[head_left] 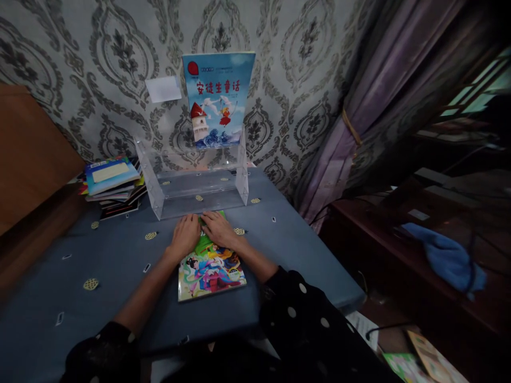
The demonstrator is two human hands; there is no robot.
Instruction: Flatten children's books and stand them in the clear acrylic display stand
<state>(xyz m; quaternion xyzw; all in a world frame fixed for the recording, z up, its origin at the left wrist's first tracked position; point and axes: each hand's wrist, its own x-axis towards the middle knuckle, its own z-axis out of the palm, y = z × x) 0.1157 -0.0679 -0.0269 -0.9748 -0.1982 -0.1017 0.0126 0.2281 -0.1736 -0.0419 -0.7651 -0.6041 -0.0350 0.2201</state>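
A picture book [211, 274] with a colourful illustrated cover and a green top lies flat on the table in front of me. My left hand [187, 233] rests on its upper left corner, fingers stretched toward the far edge. Across the upper right part lies my right hand [217, 230], its fingers also laid out flat. The two hands nearly meet and cover much of the cover's title. Just beyond them stands a clear acrylic rack [195, 205]. A blue storybook [220, 101] stands upright at the back of that rack, its front facing me.
A stack of books [114, 183] sits left of the rack. The table [115, 255] wears a blue-grey cloth. A white label [163, 89] shows beside the blue storybook. At right are a purple curtain [339, 133], a dark red surface and a blue cloth [443, 255].
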